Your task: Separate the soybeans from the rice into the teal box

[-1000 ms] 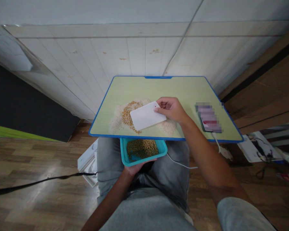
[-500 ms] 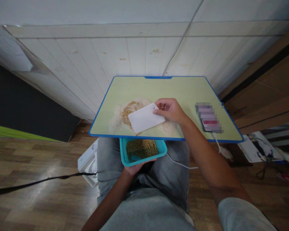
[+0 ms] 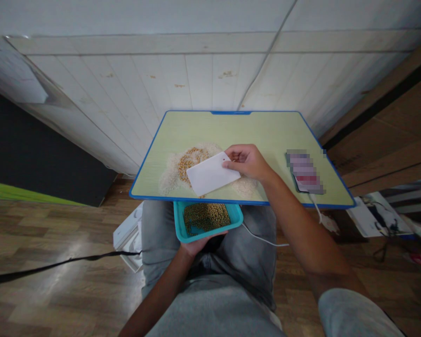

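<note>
White card (image 3: 210, 175) (in right hand (image 3: 247, 161)) partly hides yellow beans (image 3: 185, 164); phone (image 3: 304, 172) on table (image 3: 266, 131).

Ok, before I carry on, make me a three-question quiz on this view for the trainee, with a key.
1. Which hand holds the white card?
2. True or false: the left hand supports the turquoise tub from below.
3. Fill in the blank: pale grains and yellow beans lie on a tabletop with a ___ edge.

Key:
1. The right hand.
2. True.
3. Blue.
</note>
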The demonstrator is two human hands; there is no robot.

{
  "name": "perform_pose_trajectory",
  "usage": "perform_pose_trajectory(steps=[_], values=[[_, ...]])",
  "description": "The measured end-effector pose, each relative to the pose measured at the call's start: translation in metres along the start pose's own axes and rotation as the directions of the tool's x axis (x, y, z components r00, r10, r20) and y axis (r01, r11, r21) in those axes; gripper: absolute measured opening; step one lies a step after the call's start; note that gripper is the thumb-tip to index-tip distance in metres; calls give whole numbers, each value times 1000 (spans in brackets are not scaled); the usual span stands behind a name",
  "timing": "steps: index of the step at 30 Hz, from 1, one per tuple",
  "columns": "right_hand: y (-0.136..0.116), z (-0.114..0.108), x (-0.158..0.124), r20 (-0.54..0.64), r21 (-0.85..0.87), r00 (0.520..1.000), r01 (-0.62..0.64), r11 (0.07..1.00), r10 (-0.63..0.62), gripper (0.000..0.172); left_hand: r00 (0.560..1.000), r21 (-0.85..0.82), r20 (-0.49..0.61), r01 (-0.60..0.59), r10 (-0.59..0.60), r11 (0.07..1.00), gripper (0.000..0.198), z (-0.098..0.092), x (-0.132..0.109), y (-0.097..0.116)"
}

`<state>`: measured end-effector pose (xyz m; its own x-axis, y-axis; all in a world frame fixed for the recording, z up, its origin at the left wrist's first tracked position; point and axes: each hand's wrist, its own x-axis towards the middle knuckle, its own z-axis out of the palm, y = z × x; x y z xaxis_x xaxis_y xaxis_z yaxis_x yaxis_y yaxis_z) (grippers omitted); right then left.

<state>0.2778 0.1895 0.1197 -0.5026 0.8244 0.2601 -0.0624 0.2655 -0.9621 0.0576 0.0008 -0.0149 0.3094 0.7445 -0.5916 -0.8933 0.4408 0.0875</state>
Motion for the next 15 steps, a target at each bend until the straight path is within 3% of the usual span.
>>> perform_pose_trajectory(steps=[9, 15], values=[[-4, -1, 0, -31, 26, 999, -20, 999, 21, 36, 993, -44, 115, 15, -10, 999, 90, -19, 8, 3], [-7, 0, -1, -53, 25, 998, -15, 1000, 16, 35, 994, -9, 105, 7, -6, 1000, 87, -17, 7, 3]])
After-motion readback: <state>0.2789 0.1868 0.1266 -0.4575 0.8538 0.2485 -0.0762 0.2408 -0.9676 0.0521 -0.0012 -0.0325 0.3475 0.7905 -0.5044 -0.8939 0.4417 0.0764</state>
